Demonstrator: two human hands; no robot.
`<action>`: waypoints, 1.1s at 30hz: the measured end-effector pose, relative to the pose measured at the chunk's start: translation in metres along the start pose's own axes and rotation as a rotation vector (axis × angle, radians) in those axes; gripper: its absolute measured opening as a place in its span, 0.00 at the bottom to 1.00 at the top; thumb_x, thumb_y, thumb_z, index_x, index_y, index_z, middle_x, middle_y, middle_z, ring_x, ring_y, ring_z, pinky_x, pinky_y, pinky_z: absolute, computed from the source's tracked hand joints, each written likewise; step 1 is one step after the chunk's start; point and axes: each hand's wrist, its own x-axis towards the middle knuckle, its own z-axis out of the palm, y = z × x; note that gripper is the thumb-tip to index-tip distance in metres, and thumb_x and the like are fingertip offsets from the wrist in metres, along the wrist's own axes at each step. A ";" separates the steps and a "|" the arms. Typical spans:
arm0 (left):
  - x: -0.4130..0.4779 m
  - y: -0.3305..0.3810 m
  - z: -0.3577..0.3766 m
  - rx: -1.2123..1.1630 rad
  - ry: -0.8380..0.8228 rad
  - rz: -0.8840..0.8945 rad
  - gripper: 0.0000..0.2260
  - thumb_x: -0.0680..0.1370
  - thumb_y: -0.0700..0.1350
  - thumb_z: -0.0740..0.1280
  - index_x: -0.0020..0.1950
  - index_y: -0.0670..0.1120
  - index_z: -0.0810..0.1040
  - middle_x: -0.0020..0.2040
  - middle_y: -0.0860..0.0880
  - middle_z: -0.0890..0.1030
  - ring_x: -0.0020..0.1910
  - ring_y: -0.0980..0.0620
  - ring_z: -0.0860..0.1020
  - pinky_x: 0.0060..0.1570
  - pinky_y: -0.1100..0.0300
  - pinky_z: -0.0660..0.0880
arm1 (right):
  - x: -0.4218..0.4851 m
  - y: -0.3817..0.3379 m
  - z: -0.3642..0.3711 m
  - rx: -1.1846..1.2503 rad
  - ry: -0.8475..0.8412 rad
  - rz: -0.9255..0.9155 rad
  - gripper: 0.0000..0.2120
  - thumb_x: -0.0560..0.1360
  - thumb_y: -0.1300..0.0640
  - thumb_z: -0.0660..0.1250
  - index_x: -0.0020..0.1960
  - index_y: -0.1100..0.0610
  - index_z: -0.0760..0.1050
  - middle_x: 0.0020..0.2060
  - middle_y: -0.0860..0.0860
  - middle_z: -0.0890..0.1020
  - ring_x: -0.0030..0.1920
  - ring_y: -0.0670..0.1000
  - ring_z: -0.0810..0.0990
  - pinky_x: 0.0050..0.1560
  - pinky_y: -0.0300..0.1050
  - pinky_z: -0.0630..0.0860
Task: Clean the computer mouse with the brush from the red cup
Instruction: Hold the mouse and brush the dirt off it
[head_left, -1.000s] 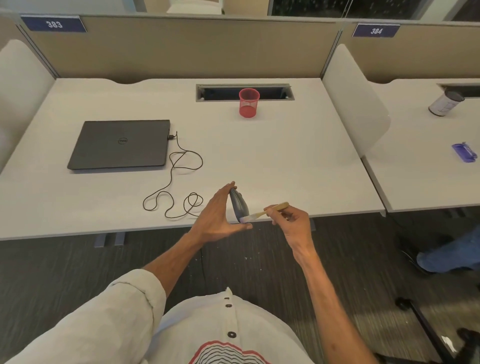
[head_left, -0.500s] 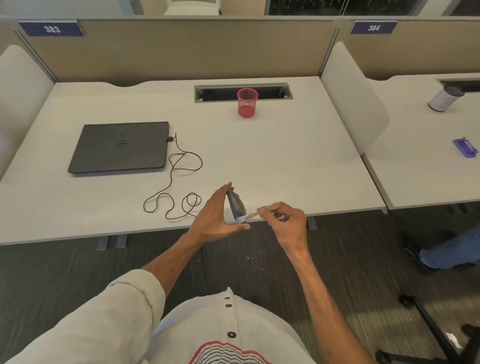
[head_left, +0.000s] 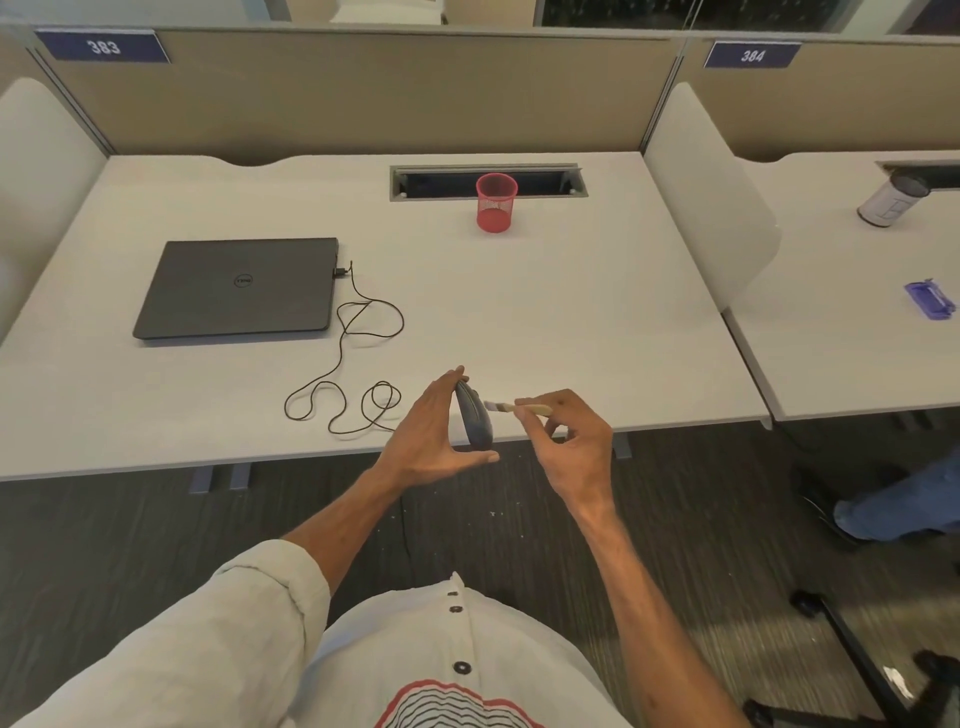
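While hands (head_left: 431, 431) brush, cup (head_left: 496, 202) tops desk (head_left: 571, 322)

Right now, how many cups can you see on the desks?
2. A red cup stands at the back of the near desk, in front of the cable slot. A white cup sits tilted on the neighbouring desk, far right.

Dark grey computer mouse (head_left: 475, 420), wired, stood on edge over the near edge of a white desk, pinched lengthwise between fingertips at its far end and thumb at its near end. Thin black cable (head_left: 347, 364) trailing off in loose loops across the desk. Small brush (head_left: 514, 408) with pale wooden handle and light bristles, held roughly level, bristle tip touching the mouse's upper right side. Red mesh cup (head_left: 496, 202) upright, well apart at the desk's far edge.
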 end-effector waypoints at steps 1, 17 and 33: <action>0.000 0.000 0.001 0.001 0.003 0.001 0.60 0.70 0.67 0.82 0.89 0.51 0.49 0.88 0.51 0.60 0.86 0.49 0.62 0.85 0.43 0.63 | 0.000 0.000 0.000 -0.009 -0.042 -0.015 0.03 0.79 0.48 0.79 0.53 0.44 0.89 0.51 0.42 0.87 0.46 0.48 0.86 0.36 0.32 0.80; 0.000 -0.001 0.005 0.189 -0.029 0.085 0.60 0.70 0.74 0.77 0.90 0.51 0.48 0.91 0.51 0.49 0.90 0.49 0.52 0.88 0.45 0.56 | 0.019 -0.011 0.006 -0.347 -0.243 -0.245 0.08 0.81 0.51 0.77 0.60 0.46 0.90 0.55 0.41 0.88 0.43 0.46 0.85 0.52 0.45 0.79; 0.000 -0.004 0.007 0.229 -0.010 0.069 0.61 0.70 0.74 0.76 0.90 0.49 0.48 0.91 0.51 0.48 0.90 0.48 0.50 0.88 0.45 0.56 | 0.022 -0.019 0.002 -0.348 -0.308 -0.183 0.08 0.82 0.46 0.75 0.57 0.46 0.90 0.54 0.39 0.88 0.41 0.45 0.84 0.54 0.46 0.83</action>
